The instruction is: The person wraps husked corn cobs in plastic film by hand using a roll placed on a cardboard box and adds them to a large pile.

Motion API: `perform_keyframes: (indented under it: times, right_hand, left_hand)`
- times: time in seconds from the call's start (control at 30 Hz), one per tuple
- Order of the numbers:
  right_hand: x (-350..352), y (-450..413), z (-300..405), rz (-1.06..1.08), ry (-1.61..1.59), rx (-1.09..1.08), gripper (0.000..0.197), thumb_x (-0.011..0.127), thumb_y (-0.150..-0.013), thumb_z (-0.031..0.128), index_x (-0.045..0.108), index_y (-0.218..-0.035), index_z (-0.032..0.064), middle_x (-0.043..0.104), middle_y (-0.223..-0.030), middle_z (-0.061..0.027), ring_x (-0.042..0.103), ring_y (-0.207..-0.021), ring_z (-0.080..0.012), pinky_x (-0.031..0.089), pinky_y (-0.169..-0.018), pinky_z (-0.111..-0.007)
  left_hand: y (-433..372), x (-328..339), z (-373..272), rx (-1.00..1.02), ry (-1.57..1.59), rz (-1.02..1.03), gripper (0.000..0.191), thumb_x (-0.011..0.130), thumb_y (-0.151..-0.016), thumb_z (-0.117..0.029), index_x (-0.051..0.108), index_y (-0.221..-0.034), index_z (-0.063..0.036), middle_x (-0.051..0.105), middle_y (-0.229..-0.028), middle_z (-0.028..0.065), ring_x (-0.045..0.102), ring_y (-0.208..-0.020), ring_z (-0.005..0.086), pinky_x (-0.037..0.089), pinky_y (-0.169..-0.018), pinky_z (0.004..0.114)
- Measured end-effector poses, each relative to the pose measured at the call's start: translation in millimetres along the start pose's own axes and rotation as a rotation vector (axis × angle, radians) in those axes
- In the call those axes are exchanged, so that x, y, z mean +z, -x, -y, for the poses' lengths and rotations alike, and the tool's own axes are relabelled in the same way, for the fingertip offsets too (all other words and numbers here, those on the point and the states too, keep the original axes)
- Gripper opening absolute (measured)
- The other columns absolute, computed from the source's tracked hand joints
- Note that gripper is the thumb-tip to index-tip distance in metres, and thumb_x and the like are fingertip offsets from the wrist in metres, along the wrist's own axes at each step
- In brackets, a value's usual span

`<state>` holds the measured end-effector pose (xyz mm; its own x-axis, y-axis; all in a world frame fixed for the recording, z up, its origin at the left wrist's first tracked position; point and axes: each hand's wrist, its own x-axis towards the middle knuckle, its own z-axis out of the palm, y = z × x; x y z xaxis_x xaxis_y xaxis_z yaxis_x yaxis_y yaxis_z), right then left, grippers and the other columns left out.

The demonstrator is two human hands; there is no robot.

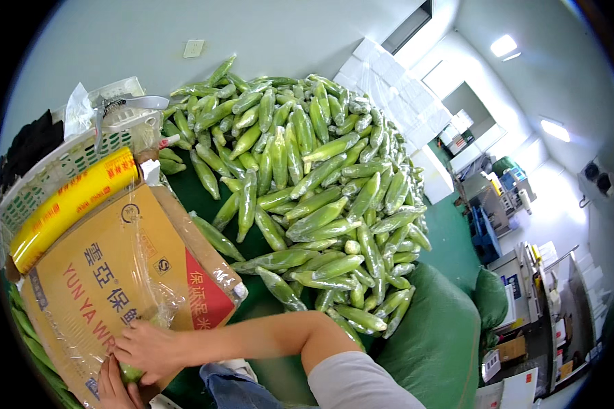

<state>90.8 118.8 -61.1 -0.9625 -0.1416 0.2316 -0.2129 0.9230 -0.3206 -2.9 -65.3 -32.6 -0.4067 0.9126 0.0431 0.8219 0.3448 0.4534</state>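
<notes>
Both my hands are at the lower left, over a cardboard box (169, 230) covered with clear plastic film (148, 286). Beneath my right hand (151, 350) lies a green ear of corn (130, 373), partly hidden, with film bunched beside it. My left hand (116, 386) touches the ear's left side, close to the fingers of my right hand. A yellow roll of wrap (77, 209) rests along the box's far edge. Beyond the box, a large heap of film-wrapped corn ears (317, 220) covers the green floor.
A white plastic basket (56, 163) with a spring-handled hand tool (143, 102) stands behind the roll. Unwrapped corn (36, 347) shows left of the box. A stuffed green sack (435, 332) lies at right; white foam boxes (394, 87) are stacked by the wall.
</notes>
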Motion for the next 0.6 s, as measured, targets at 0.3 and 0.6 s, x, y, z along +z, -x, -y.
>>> perform_keyframes:
  times: [0.3, 0.6]
  right_hand:
    - [-2.0, -65.5, -55.8, -0.256, 0.237, -0.134, 0.071, 0.075, -0.058, 0.056, 0.060, -0.098, 0.0001, 0.061, -0.094, -0.0137, 0.059, -0.091, -0.0268, 0.047, -0.078, -0.040]
    - [-49.0, 28.4, 55.7, 0.261, -0.008, -0.266, 0.035, 0.060, -0.081, 0.033, 0.057, -0.095, 0.0009, 0.061, -0.078, -0.0136, 0.060, -0.072, -0.0237, 0.048, -0.063, -0.036]
  left_hand:
    - [-149.8, -22.3, 107.7, 0.009, -0.014, 0.150, 0.067, 0.055, -0.083, -0.005, 0.027, -0.143, 0.0048, 0.030, -0.148, 0.0222, 0.033, -0.135, 0.0335, 0.028, -0.111, 0.038]
    - [-137.1, -35.2, 94.6, 0.077, -0.130, 0.175, 0.071, 0.067, -0.080, -0.015, 0.034, -0.139, 0.0059, 0.034, -0.144, 0.0254, 0.041, -0.127, 0.0399, 0.037, -0.105, 0.039]
